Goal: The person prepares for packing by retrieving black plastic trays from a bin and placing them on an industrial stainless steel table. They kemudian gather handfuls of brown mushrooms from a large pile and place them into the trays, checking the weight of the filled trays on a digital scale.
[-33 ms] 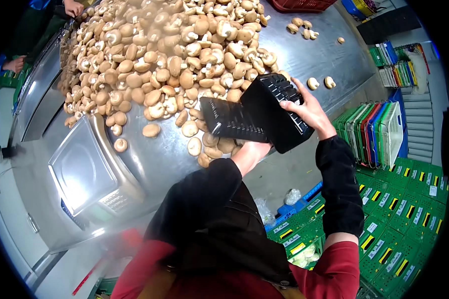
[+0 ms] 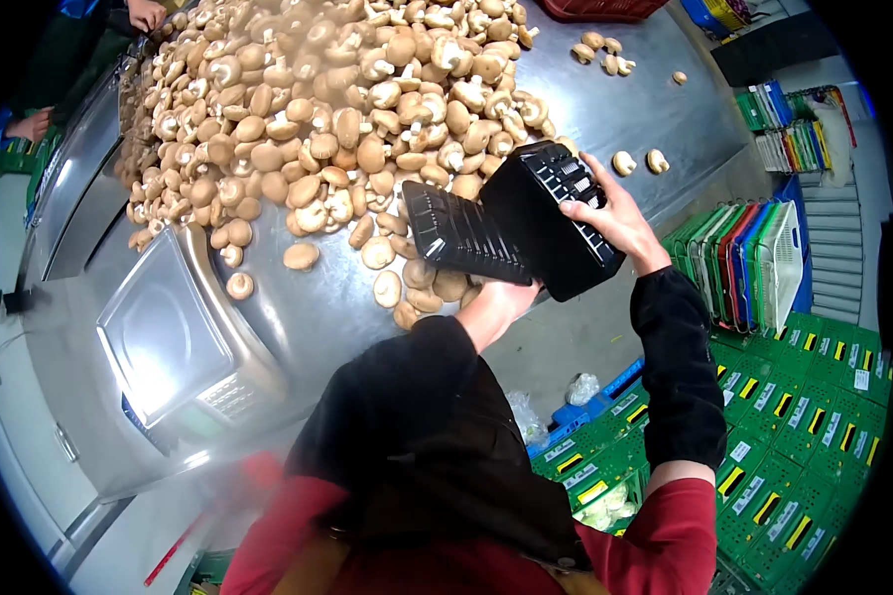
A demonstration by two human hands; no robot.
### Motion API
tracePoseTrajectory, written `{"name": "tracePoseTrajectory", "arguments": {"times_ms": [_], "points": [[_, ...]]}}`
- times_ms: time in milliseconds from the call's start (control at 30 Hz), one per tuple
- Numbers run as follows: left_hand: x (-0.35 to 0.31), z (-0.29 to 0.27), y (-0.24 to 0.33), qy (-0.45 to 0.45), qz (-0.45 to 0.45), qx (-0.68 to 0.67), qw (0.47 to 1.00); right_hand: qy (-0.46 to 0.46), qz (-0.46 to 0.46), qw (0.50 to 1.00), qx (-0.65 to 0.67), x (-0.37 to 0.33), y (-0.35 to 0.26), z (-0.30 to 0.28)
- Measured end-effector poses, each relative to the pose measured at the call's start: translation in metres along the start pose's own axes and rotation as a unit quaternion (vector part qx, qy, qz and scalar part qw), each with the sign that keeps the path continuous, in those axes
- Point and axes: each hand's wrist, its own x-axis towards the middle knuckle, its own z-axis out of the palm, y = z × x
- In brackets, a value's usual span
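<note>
At the steel table [image 2: 605, 114], right fingers [image 2: 599, 175] clasp black trays [image 2: 521, 223] by one edge.

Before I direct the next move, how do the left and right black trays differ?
The left black tray looks thin; the right black tray looks much deeper. The left tray mostly hides the left hand; the right hand plainly grips the right tray. Both are glossy black and ribbed.

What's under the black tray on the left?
Below the tray, part of the left hand shows, and mushrooms peek out past its edge. The tray covers that hand's fingers and whatever else is directly behind it.
</note>
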Motion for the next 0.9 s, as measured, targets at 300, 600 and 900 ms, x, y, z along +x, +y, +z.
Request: {"name": "tracePoseTrajectory", "arguments": {"times_ms": [300, 600, 900], "points": [[-0.170, -0.023, 0.115, 0.031, -0.019, 0.039, 0.999, 0.163, -0.202, 0.935, -0.241, -0.002, 0.046, 0.045], [-0.238, -0.111, 0.169, 0.251, 0.204, 0.184, 0.928, 0.267, -0.209, 0.854, -0.394, -0.044, 0.041, 0.070], [-0.317, -0.142, 0.191, 0.249, 0.072, 0.288, 0.922, -0.127, -0.015, 0.986, -0.103, -0.152, -0.025, 0.257]]}}
